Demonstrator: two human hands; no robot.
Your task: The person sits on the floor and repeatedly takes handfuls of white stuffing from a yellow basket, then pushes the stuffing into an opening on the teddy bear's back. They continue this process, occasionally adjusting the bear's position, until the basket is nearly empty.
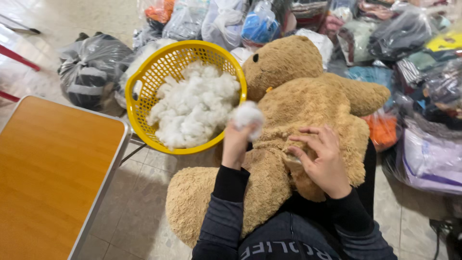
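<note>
Mid-stuffing: left hand (237, 142) fingers closed on white fibre tuft (247, 117); right hand (323, 161) fingers pinching seam of big tan plush bear (298, 96); yellow plastic basket (139, 115), left, heaped with filling.

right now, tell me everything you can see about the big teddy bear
The teddy bear is large, tan and shaggy like plush, with a dark eye. It lies across the person's lap, head toward the yellow basket of white stuffing and touching its rim. The right hand presses its fingers into the bear's body, as if at an opening. The left hand holds a tuft of stuffing just above it.
</note>
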